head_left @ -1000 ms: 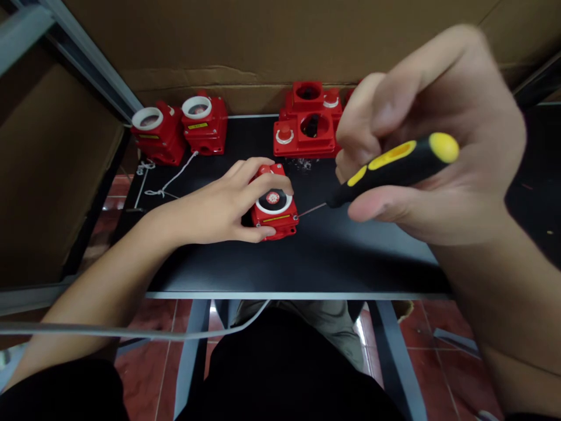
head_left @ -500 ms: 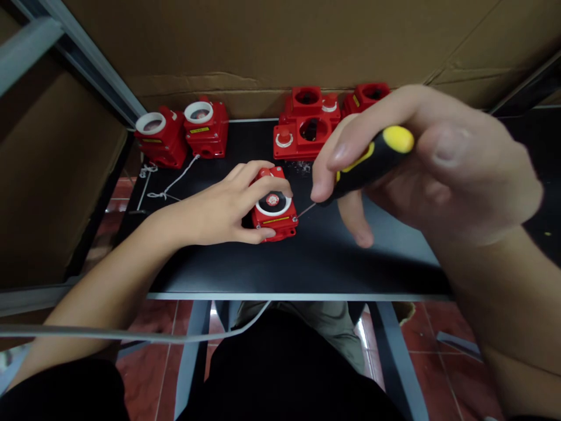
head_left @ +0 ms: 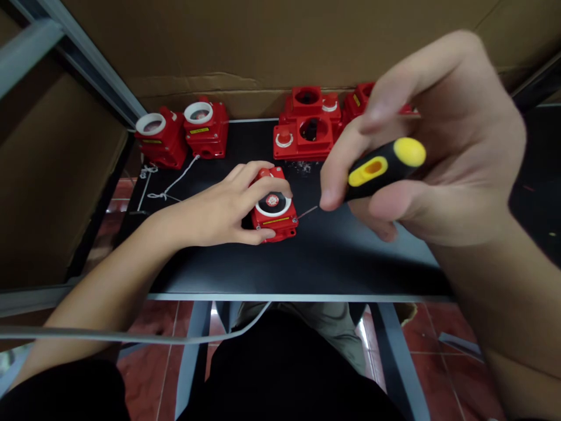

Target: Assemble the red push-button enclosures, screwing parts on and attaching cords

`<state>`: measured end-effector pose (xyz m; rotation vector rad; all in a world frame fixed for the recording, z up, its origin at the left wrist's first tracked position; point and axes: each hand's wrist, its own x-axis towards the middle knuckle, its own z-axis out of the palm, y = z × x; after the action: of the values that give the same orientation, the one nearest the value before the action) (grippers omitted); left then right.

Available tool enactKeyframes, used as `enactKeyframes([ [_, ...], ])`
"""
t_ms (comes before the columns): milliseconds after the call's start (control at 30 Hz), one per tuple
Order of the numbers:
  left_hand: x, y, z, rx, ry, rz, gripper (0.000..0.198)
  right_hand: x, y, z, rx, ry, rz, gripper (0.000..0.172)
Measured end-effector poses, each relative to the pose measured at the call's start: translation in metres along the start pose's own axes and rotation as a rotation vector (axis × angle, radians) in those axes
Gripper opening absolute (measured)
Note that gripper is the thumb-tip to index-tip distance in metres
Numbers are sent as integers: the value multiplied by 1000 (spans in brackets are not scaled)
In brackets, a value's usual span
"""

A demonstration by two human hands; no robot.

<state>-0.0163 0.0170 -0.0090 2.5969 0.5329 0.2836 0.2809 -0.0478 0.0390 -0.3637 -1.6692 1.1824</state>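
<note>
My left hand (head_left: 239, 202) is wrapped round a red box (head_left: 276, 225) with a white ring and a dark round window, holding it against the black table. A small yellow label runs along the box below the ring. In my right hand (head_left: 438, 146) is a screwdriver (head_left: 372, 169) with a black and yellow handle, held between thumb and fingers. Its thin shaft points down to the left, and the tip is at the screw on the right corner of the box. The index finger is raised off the handle.
Two similar red boxes with white rings (head_left: 161, 140) (head_left: 205, 131) stand at the back left, white string (head_left: 175, 180) beside them. Red housings with open round holes (head_left: 309, 137) sit at the back middle against a cardboard wall (head_left: 263, 47). The table's front edge (head_left: 284, 297) is near my body.
My right hand has opened and turned about the handle, its index finger lifting up and away. The screwdriver tip stays at the screw; the left hand and the box keep their place.
</note>
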Motion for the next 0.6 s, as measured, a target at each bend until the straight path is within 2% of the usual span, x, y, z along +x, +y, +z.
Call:
enactKeyframes([
  [233, 1, -4, 2, -10, 12, -5, 76, 1, -9, -6, 64, 43, 206, 23],
  [433, 0, -3, 2, -23, 40, 11, 73, -3, -11, -2, -164, 107, 136, 21],
  [500, 0, -3, 2, -8, 35, 18, 73, -1, -9, 0, -129, 127, 121, 31],
  [600, 0, -2, 2, 14, 21, 23, 72, 2, -5, 2, -42, 83, 79, 45],
])
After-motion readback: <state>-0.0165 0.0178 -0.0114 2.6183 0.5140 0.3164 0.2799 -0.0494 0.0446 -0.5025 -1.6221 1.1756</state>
